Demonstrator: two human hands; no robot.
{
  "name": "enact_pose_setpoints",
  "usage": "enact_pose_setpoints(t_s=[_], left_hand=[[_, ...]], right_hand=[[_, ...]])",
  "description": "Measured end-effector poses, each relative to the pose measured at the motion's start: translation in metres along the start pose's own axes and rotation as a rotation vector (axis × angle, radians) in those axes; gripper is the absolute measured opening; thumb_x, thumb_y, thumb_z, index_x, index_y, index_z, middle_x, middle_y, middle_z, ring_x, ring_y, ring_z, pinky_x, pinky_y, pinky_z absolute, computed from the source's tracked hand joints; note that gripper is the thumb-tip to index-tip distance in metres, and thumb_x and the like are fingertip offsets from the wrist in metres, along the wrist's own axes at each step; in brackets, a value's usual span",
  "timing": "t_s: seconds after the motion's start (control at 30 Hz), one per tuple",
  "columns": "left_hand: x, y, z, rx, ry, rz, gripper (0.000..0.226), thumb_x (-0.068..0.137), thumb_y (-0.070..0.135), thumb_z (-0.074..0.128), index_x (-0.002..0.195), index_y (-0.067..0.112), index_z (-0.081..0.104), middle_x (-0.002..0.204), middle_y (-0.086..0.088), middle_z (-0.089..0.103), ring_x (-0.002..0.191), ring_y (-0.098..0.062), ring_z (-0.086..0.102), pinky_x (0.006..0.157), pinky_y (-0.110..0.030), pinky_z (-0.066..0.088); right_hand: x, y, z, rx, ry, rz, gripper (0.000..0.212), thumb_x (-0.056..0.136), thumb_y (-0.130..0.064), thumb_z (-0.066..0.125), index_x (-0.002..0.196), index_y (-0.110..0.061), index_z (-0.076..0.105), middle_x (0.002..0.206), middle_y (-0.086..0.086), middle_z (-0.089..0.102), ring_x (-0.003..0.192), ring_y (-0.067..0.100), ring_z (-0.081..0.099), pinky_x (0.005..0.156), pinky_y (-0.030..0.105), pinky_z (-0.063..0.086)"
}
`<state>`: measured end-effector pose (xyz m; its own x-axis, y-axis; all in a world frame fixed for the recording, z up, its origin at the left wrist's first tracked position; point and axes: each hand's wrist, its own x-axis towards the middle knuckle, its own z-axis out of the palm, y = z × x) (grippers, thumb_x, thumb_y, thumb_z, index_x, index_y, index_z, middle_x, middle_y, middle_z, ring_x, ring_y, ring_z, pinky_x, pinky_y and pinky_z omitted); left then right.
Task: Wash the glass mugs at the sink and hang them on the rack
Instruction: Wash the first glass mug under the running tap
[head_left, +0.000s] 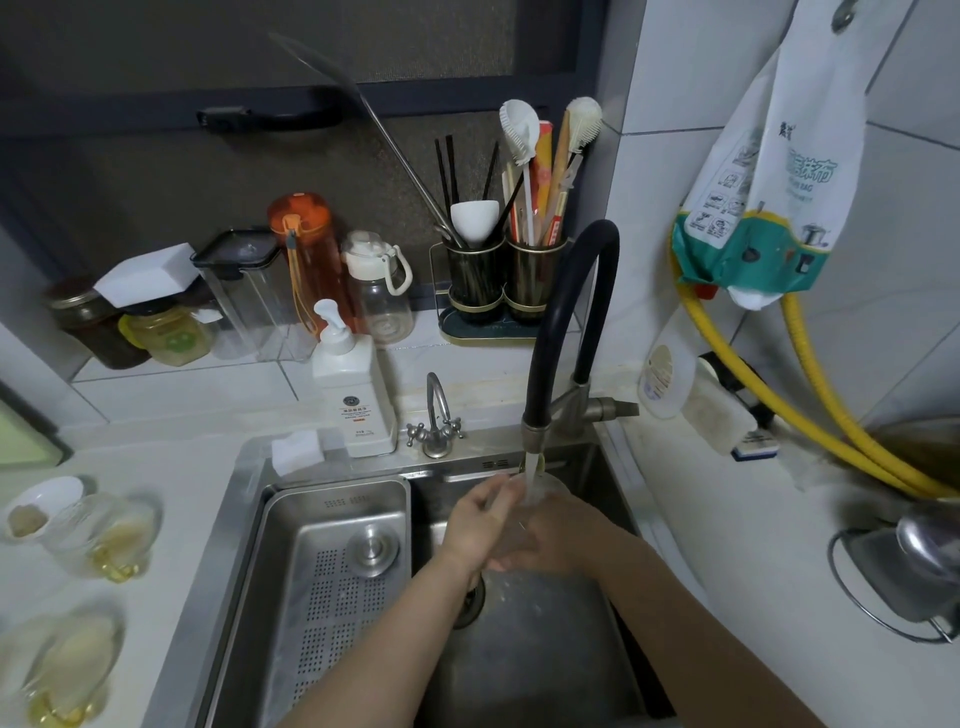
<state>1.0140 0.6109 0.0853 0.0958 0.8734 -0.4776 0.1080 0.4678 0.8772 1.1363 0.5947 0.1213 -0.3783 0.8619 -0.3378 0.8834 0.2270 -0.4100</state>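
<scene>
A clear glass mug (540, 491) is held over the sink basin (540, 649) under water running from the black faucet (571, 312). My right hand (550, 540) grips the mug from below and the side. My left hand (480, 519) reaches to the mug's rim, fingers at or inside its mouth. Two more glass mugs with yellowish liquid stand on the left counter, one mug (111, 535) further back and the other mug (62, 670) near the front edge, blurred. No rack is plainly visible.
A perforated steel tray (332, 571) fills the sink's left half. A soap pump bottle (353, 395) and small tap (436, 421) stand behind it. Jars, bottles and a utensil holder (498, 280) line the ledge. A yellow hose (779, 405) and a kettle (914, 566) are at right.
</scene>
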Motion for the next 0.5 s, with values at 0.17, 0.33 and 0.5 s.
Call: enact_pose_setpoints(t_s=[0.17, 0.33, 0.5], left_hand=[[-0.005, 0.003, -0.001, -0.016, -0.021, -0.031, 0.025, 0.087, 0.045, 0.062, 0.106, 0.029, 0.065, 0.078, 0.002, 0.064, 0.057, -0.014, 0.066, 0.065, -0.048, 0.058], [-0.008, -0.001, 0.003, -0.044, -0.021, -0.022, 0.021, 0.09, 0.042, 0.06, 0.107, 0.031, 0.064, 0.089, 0.003, 0.068, 0.065, -0.014, 0.067, 0.062, -0.043, 0.059], [-0.007, -0.001, -0.002, -0.014, 0.013, 0.016, 0.019, 0.087, 0.043, 0.063, 0.103, 0.032, 0.065, 0.081, 0.003, 0.067, 0.059, -0.01, 0.067, 0.055, -0.036, 0.057]], right_hand=[[0.008, -0.001, 0.003, -0.003, -0.016, 0.111, 0.042, 0.093, -0.045, 0.045, 0.11, -0.01, 0.061, 0.111, 0.015, 0.063, 0.106, 0.034, 0.058, 0.09, 0.043, 0.046], [0.01, 0.0, 0.007, -0.066, 0.004, 0.207, 0.045, 0.087, -0.048, 0.049, 0.107, -0.009, 0.063, 0.11, 0.016, 0.063, 0.104, 0.034, 0.058, 0.087, 0.044, 0.046], [0.01, 0.001, 0.002, 0.012, -0.169, 0.166, 0.038, 0.09, -0.03, 0.056, 0.124, -0.011, 0.056, 0.124, 0.012, 0.059, 0.115, 0.029, 0.054, 0.096, 0.036, 0.042]])
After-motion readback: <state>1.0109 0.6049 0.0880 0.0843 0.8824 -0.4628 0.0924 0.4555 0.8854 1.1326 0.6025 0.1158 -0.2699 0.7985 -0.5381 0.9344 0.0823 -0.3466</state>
